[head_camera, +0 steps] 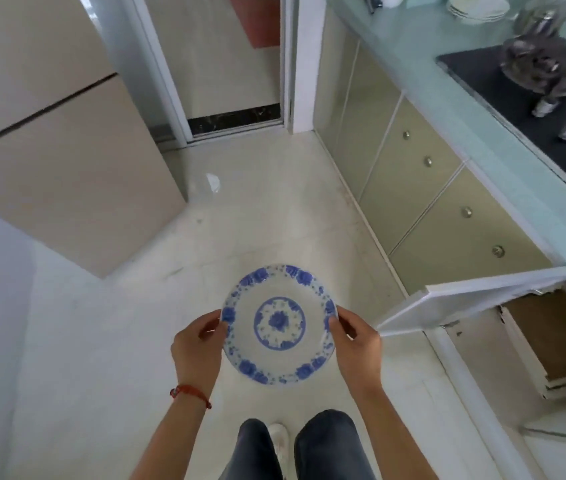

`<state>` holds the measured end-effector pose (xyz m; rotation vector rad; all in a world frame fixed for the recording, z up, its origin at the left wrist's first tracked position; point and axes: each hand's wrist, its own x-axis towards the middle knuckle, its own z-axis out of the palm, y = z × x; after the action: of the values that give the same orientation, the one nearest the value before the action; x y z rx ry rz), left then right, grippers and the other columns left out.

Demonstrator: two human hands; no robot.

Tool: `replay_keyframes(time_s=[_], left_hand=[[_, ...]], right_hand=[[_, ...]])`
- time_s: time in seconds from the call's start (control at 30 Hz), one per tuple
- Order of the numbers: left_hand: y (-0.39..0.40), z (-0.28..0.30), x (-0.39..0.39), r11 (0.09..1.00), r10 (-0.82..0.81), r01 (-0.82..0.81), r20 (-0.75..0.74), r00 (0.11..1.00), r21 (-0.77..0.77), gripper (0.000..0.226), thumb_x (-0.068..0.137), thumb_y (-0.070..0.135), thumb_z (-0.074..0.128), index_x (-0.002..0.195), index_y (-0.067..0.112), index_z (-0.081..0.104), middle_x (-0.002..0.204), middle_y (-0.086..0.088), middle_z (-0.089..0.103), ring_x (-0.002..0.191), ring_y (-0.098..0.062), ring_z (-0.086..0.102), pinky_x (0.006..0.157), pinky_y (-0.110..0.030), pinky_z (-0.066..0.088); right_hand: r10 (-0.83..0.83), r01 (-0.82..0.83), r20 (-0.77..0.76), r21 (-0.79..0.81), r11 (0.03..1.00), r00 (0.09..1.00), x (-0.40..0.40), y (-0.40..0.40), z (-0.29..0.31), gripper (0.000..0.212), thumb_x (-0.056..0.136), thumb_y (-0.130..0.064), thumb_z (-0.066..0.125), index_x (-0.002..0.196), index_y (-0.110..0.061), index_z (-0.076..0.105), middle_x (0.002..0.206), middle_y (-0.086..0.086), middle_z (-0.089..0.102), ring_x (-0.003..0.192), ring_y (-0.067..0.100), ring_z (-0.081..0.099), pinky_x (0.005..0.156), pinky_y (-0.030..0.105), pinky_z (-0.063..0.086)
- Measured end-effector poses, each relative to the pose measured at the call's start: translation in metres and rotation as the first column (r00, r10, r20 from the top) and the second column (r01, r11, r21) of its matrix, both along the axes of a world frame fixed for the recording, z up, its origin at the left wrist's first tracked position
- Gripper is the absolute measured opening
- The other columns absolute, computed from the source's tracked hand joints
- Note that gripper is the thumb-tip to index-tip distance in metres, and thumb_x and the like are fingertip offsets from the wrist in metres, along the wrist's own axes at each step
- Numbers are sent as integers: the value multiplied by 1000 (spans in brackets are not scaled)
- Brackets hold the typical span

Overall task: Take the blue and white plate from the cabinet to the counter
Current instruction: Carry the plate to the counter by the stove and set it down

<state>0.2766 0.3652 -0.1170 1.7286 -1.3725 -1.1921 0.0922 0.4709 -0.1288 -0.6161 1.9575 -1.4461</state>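
**Two hands, one plate**

Both of my hands hold the blue and white plate (278, 323). My left hand (197, 344) pinches one side of the rim and my right hand (356, 344) pinches the other side. The plate lies flat, face up, out in front of my legs and above the floor (136, 358). The open cabinet door (465, 299) is just to the right of the plate. The tabletop (447, 98) is farther off, up and to the right of the plate. I think the plate is hard, smooth and a bit slippery. It could break if I drop it. Holding two sides of the rim feels safest.
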Motion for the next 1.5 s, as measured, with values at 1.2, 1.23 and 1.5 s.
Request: replay_keyframes(time_s=[1.2, 1.23, 1.5], left_hand=[[-500, 25, -130, 998, 56, -56, 3, 998, -15, 15, 82, 6, 60, 95, 5, 68, 89, -12, 70, 79, -28, 64, 79, -39, 55], [-518, 27, -134, 999, 37, -37, 6, 999, -22, 15, 82, 6, 60, 94, 6, 69, 87, -10, 69, 77, -27, 63, 77, -37, 55], [-629, 31, -181, 996, -75, 76, 33, 997, -51, 13, 81, 4, 61, 90, 4, 70, 83, -8, 69, 74, -27, 63, 75, -36, 54]], right_hand=[[152, -150, -163, 24, 988, 975, -146, -527, 17, 17, 86, -11, 58, 100, -10, 68, 89, 3, 70, 79, 9, 65, 61, 7, 51], [132, -130, -155, 22, 991, 979, -149, -540, 18, 18, 86, -12, 58, 101, -11, 67, 91, 2, 70, 80, 10, 66, 61, 8, 53], [27, -24, -136, 25, 999, 990, -184, -628, 24, 18, 87, -17, 58, 101, -14, 67, 92, 1, 71, 81, 9, 65, 62, 12, 55]])
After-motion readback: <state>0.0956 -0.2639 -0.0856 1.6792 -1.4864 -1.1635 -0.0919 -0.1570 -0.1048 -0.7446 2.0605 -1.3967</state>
